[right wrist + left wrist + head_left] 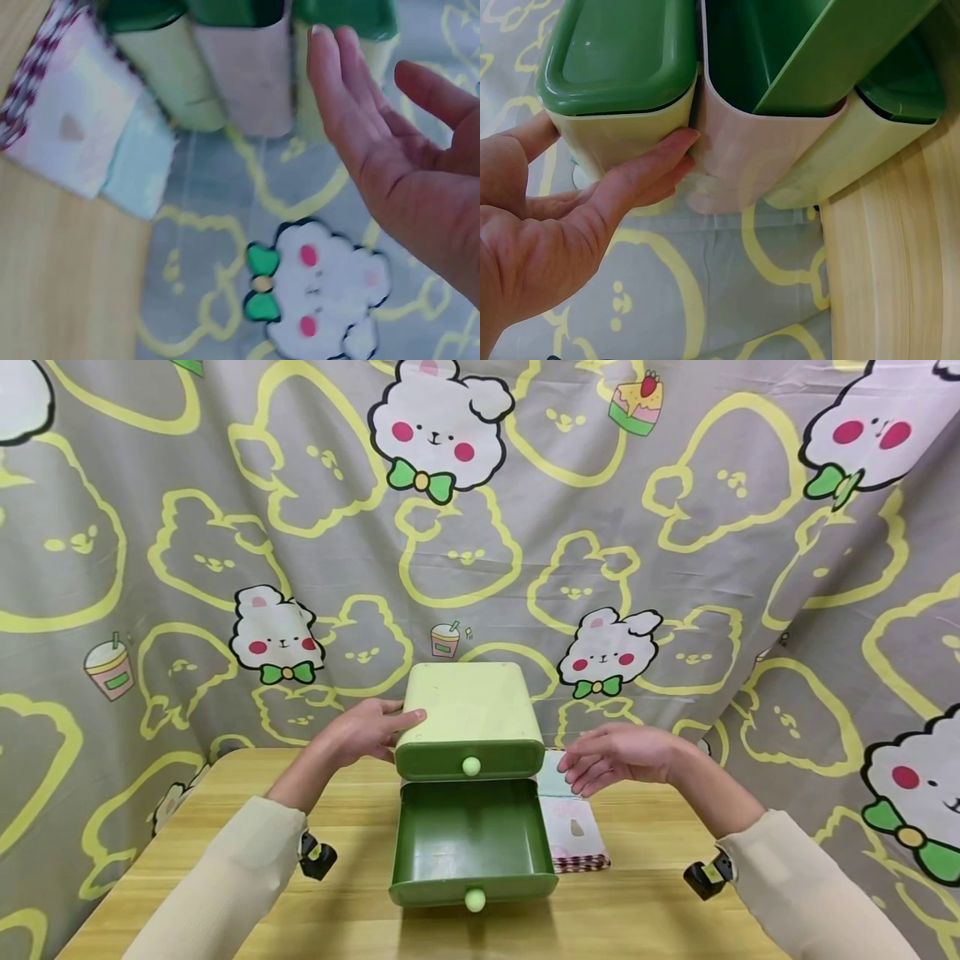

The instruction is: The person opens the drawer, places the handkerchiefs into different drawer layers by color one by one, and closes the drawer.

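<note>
A small drawer unit (472, 702) with three stacked tiers stands on the table, its top and bottom tiers cream and the middle one pink. Its middle green drawer (472, 831) is pulled out toward me with nothing in it; the top drawer (435, 764) is closed. My left hand (367, 731) rests on the unit's top left, thumb over the upper edge. Its fairly straight fingers (649, 169) lie along the top tier's side, tips near the seam with the pink tier. To the right of the unit, my right hand (618, 756) hovers, holding nothing, fingers loosely extended.
Flat, folded cloth-like pieces (573, 835) lie right of the unit, white-pink and pale blue with a dark red checked edge. The wooden table (330, 860) reaches back to a grey curtain (465, 635) with cartoon prints. Each forearm carries a small black camera (318, 857).
</note>
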Action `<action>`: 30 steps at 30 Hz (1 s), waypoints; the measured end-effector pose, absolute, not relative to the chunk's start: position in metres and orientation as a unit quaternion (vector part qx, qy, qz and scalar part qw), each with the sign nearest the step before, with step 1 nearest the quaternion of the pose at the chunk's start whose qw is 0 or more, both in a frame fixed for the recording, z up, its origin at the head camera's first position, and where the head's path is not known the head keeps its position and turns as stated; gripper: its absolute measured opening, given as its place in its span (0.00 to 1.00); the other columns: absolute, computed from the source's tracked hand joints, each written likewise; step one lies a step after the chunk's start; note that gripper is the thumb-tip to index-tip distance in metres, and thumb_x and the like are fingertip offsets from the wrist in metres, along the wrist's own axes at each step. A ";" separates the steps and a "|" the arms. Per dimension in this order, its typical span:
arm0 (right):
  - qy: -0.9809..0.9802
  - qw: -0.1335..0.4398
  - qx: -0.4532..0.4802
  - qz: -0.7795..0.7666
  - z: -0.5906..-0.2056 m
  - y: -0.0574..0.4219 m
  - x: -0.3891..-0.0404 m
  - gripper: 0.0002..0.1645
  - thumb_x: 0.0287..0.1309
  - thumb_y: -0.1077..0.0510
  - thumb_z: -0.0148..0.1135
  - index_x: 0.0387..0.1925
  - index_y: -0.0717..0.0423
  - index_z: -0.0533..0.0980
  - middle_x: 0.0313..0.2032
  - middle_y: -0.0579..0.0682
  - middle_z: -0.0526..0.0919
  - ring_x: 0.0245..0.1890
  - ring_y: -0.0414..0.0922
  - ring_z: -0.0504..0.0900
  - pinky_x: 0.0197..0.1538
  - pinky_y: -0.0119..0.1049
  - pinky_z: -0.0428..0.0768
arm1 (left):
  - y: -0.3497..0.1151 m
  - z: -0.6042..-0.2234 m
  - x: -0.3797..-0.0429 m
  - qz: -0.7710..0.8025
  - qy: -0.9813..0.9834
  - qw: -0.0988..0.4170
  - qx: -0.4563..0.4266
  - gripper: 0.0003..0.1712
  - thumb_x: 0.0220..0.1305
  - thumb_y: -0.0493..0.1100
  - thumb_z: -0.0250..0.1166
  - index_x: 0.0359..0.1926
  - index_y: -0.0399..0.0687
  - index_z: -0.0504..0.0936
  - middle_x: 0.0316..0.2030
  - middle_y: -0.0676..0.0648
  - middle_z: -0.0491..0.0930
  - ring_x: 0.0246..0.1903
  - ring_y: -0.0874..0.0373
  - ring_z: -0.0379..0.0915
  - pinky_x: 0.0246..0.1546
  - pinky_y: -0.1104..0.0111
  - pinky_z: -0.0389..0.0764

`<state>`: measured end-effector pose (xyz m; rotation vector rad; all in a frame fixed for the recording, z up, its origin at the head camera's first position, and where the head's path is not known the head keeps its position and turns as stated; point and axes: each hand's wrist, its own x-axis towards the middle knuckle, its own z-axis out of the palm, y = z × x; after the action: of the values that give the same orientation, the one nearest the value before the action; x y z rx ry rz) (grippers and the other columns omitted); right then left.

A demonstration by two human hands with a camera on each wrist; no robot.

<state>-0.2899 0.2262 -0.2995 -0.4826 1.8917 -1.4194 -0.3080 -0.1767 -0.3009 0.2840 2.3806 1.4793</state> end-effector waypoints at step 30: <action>0.771 0.286 0.008 -0.569 -0.422 0.267 -0.309 0.31 0.76 0.58 0.47 0.68 0.78 0.61 0.55 0.70 0.79 0.45 0.51 0.83 0.54 0.46 0.84 | -0.175 -0.299 -0.310 0.512 0.838 0.164 0.094 0.47 0.75 0.59 0.57 0.79 0.36 0.51 0.53 0.37 0.83 0.47 0.53 0.83 0.48 0.58 0.86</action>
<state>-0.3090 0.2673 -0.4218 0.0205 2.0611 -1.5222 -0.3105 -0.1754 -0.2992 0.2690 2.3881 1.4590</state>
